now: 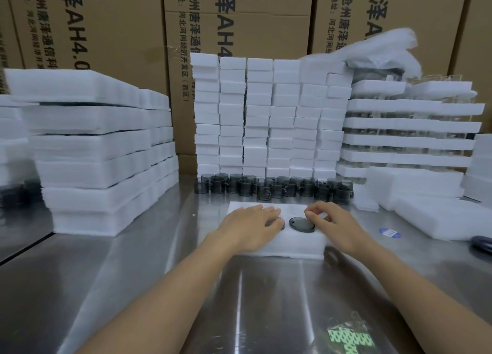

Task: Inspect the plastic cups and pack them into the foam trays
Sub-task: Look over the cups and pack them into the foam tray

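- a tall stack of foam sheets [101, 146] stands on the steel table [266, 300] at about 9 o'clock from the work spot, well apart from both hands.
- the left hand [253, 225] lies flat on the foam tray [292, 248], fingers nearly straight and spread, pressing down on a dark covered cup [278, 224] of which only an edge shows.
- the foam tray has its long axis running 9 to 3 o'clock, square to the person; its far part, at 12 o'clock, looks bare.
- the seated cup [302, 223] sits in the tray just beside the covered one, at 3 o'clock from it, its dark round face up.
- the right hand [332, 225] is curled narrow, thumb and forefinger tips at the seated cup's rim around 1 o'clock; whether they nip it or only touch it i cannot tell.
- the row of loose cups [274, 187] stands at 12 o'clock from the tray, near its far edge, also running 9 to 3 o'clock. by my reading the next pick is a straight reach forward, with each hand about equally near its own end of the row.
- foam block columns [269, 114] rise behind the row, and layered foam stacks [410, 124] stand at about 2 o'clock.
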A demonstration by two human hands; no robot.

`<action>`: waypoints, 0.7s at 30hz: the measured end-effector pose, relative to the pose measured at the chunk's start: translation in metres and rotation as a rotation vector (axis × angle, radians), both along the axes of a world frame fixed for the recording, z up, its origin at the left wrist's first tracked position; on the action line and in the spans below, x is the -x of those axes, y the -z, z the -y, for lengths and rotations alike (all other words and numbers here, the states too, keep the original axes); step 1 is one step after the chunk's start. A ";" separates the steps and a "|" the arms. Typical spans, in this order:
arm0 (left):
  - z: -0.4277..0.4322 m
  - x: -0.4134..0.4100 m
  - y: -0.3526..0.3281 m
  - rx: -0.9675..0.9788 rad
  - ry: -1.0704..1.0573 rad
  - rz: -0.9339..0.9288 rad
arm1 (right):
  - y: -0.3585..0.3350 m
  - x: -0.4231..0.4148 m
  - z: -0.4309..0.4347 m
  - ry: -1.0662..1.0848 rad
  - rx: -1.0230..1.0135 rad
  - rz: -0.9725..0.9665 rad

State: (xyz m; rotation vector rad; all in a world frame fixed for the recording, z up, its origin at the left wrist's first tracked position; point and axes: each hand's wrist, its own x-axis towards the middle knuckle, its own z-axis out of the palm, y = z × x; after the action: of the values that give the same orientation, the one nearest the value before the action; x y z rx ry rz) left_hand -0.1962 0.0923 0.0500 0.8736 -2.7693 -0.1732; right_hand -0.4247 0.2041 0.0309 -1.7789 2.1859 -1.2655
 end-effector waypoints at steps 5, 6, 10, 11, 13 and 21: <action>0.041 -0.021 -0.009 -0.266 -0.127 -0.420 | 0.009 0.011 0.004 0.057 -0.019 0.098; 0.055 -0.030 -0.006 -0.311 -0.201 -0.488 | 0.012 0.018 0.004 0.102 -0.044 0.051; 0.100 -0.065 0.037 -0.183 -0.385 -0.042 | 0.022 0.050 0.000 0.289 -0.263 -0.226; 0.107 -0.067 0.045 -0.171 -0.398 0.038 | 0.024 0.056 0.000 0.310 -0.304 -0.265; 0.118 -0.064 0.049 -0.160 -0.407 0.091 | 0.024 0.062 0.003 0.329 -0.357 -0.350; 0.141 -0.056 0.056 -0.142 -0.387 0.166 | 0.024 0.092 0.039 0.400 -0.343 -0.357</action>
State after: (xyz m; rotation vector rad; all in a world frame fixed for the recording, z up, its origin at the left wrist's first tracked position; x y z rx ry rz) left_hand -0.1401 -0.0490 -0.0062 1.5004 -2.6913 -0.2399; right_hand -0.5163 0.1653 0.0071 -1.5767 2.8502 -0.5770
